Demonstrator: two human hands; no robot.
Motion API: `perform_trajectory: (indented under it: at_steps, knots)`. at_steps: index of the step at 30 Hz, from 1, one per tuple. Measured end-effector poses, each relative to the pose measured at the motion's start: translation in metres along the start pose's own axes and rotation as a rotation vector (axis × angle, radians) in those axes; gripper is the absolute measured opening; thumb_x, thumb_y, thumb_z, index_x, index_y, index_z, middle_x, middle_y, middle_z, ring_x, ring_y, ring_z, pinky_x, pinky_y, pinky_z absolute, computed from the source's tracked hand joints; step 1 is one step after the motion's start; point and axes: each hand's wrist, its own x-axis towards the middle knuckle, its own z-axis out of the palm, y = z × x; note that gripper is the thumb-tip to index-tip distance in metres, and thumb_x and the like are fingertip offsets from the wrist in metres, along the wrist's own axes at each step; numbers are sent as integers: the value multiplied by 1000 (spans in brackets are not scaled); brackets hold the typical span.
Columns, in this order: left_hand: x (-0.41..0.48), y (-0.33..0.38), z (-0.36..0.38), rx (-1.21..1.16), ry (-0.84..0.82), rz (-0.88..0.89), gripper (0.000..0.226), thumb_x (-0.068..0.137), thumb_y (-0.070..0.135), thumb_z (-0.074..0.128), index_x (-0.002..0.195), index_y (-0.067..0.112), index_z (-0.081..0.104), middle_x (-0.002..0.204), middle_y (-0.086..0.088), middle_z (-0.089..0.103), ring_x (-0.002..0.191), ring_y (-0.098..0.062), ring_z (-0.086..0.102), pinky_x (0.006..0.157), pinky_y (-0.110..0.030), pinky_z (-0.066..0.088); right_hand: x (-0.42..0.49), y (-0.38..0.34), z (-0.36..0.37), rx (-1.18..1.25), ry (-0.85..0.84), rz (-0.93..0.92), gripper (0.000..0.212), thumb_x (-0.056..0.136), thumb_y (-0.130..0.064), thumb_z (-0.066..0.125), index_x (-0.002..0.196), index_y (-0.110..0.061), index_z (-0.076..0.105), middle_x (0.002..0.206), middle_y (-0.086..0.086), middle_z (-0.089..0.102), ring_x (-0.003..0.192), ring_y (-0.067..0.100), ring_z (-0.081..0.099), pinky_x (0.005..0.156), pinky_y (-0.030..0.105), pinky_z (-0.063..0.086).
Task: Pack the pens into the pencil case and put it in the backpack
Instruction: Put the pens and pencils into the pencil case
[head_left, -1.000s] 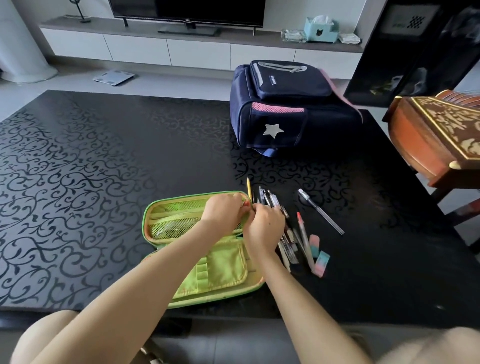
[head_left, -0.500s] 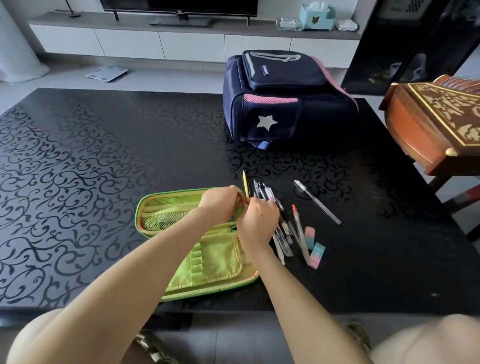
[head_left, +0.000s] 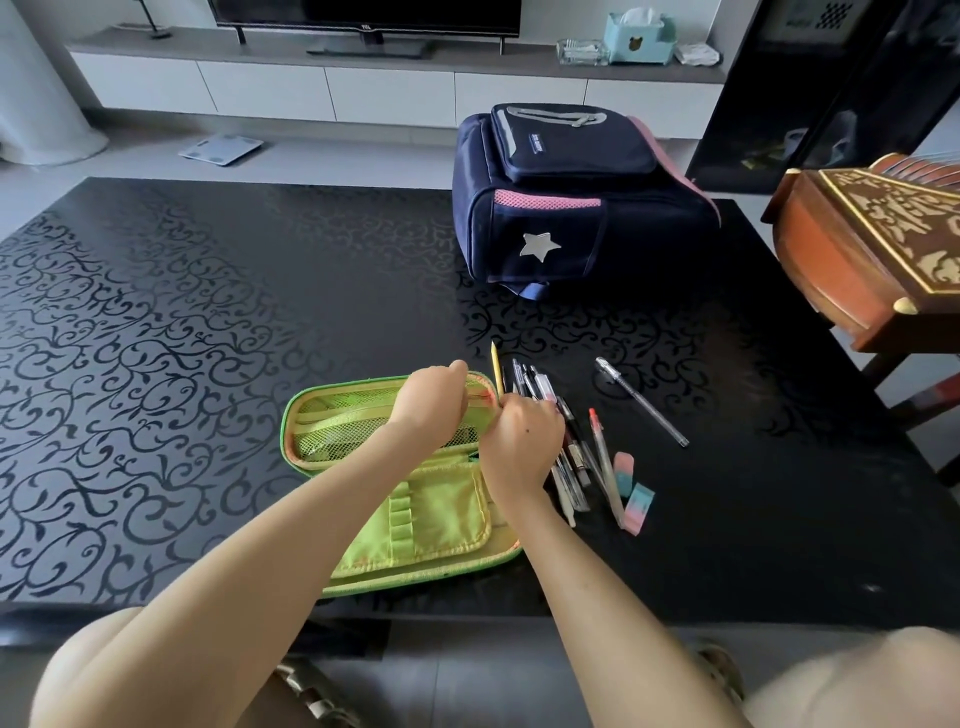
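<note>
The left hand (head_left: 434, 397) curls over the open green pencil case's (head_left: 431, 519) far-right rim, probably steadying it. The right hand (head_left: 522, 441), fingers curled, covers the pens (head_left: 575, 456) heaped just right on the worktop (head_left: 208, 338); whether its grip has one, I cannot tell. The backpack (head_left: 561, 218) waits farther off.

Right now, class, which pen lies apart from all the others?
The clear pen: it lies alone on the table, right of the bundled pens, touching none.

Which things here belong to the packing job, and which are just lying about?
Job: pencil case, bunch of pens, single pen, backpack.
Lying about: two erasers, wooden instrument, bathroom scale, tissue box.
</note>
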Motion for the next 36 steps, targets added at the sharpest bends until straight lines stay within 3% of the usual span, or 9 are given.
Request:
perform_trajectory:
  at_steps: [4,9,13,17,21,28,31,34,36]
  knots:
    - [-24,-25,-9,-94,256,-110,16,87,5,44,73,6,37,52,-2,39,45,-21,36,40,-30,21,-3,-4,-3,-22,0,-46,20,63,11,53,57,-9,56,51,5,57,58,26,52,68,38,44]
    - [-64,-81,-19,-172,471,-353,14,89,11,50,81,0,48,68,-19,59,60,-32,52,54,-39,40,2,-3,-7,-111,-107,-63,9,83,-5,55,78,-8,62,72,5,65,79,25,55,78,36,40]
    - [-78,-103,-16,-166,455,-404,22,91,17,53,106,2,50,84,-21,64,73,-36,57,62,-39,42,3,2,-21,-90,-11,-76,16,90,-18,53,92,-10,67,81,6,69,82,27,59,73,36,40]
    - [-86,-101,-24,-243,495,-338,43,89,15,55,129,9,40,89,-14,62,83,-34,56,71,-41,43,10,47,-54,-125,158,43,20,87,-25,57,75,-12,67,67,7,64,66,29,56,57,33,38]
    - [-99,-90,-33,-294,547,-219,36,89,13,54,124,9,46,84,-5,62,76,-23,54,66,-33,39,4,87,-81,-246,29,59,24,87,-31,61,69,-17,68,61,3,64,63,25,59,55,30,45]
    - [-115,-74,-32,-273,524,-92,25,86,9,58,111,9,56,83,-3,63,78,-22,57,67,-29,39,4,84,-82,-257,-113,-126,21,86,-37,60,83,-20,72,83,2,67,87,24,58,73,33,46]
    - [-117,-70,-31,-282,502,-95,24,86,9,59,110,8,58,83,-2,63,78,-20,56,68,-28,39,8,68,-71,-396,-267,-139,32,89,-45,53,78,-17,66,81,0,64,90,24,57,67,31,43]
    - [-120,-67,-29,-280,496,-90,24,85,8,58,109,9,59,82,1,62,75,-18,55,67,-28,39,14,56,-63,-423,-344,-35,43,90,-44,51,59,-16,44,66,2,54,78,25,60,57,28,37]
    - [-121,-64,-29,-276,478,-85,23,85,8,58,109,10,59,81,1,61,75,-18,54,66,-28,39,18,50,-63,-384,-414,59,43,90,-44,51,60,-16,38,68,1,53,71,24,57,51,26,35]
